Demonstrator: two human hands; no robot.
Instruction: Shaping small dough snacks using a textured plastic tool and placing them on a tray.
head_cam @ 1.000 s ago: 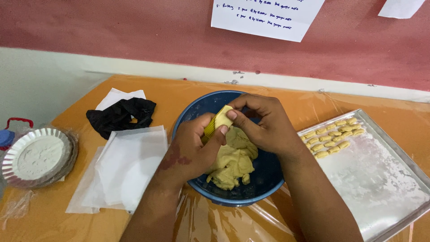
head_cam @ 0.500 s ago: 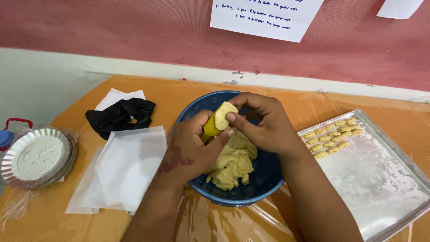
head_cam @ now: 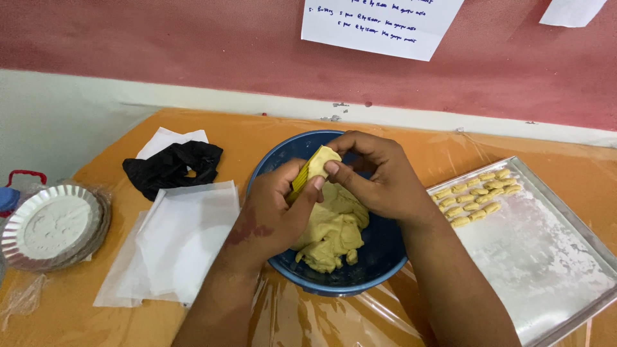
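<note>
Over the blue bowl [head_cam: 379, 254], the left hand [head_cam: 273, 212] grips a yellow ridged tool [head_cam: 299, 180] while the right hand [head_cam: 379, 180], at three o'clock of it, pinches a dough piece [head_cam: 323, 159] onto it, mid-shaping.

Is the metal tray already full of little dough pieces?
No, the small dough pieces fill only the far corner of the metal tray; the rest shows just flour.

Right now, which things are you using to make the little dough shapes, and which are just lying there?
In use: left hand holding the yellow ridged tool; right hand pressing a dough piece on it; blue bowl of dough; floured tray with shaped pieces.

Lying about: black cloth; white paper sheets; foil plate.
</note>
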